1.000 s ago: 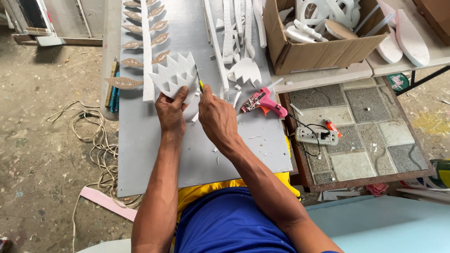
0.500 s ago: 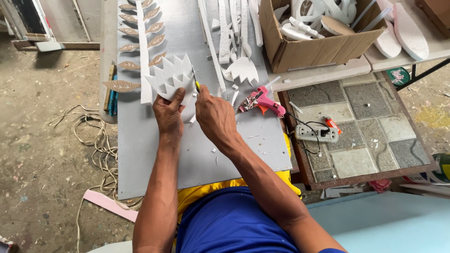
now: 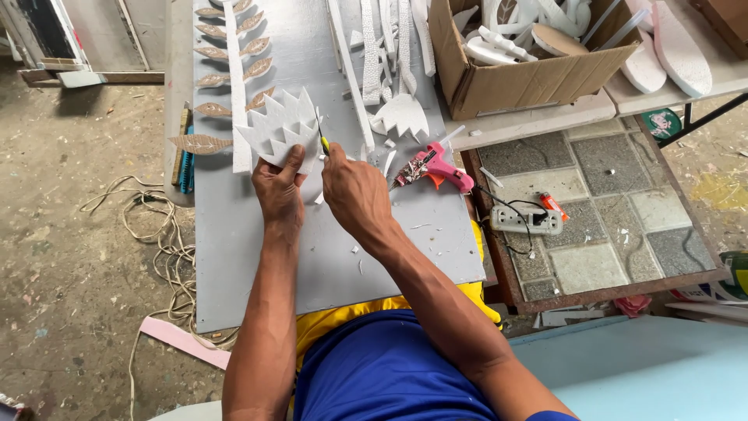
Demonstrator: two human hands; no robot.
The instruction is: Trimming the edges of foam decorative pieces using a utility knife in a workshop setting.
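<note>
Little had shifted over the last second: both hands had stayed near the middle of the grey board [image 3: 257, 265], and the white foam cutout [image 3: 282, 129] had kept its place, tilted up off the board toward its left edge. The left hand [image 3: 279, 191] was clenched on the cutout's lower edge, thumb pressed on its face. The right hand [image 3: 357, 195] was closed around a small knife [image 3: 322, 140] with a yellow handle, its blade touching the right side of the foam's pointed outline. By that steadiness, the trimming seemed to be mid-cut, not finished. A pink glue gun [image 3: 436, 165] lay near the board's right edge, loose foam scraps beside it. Brown leaf shapes [image 3: 212, 78] lined a white strip [image 3: 236, 86] along the far left edge, and a cardboard box [image 3: 530, 74] of foam pieces stood beyond the far right corner.
</note>
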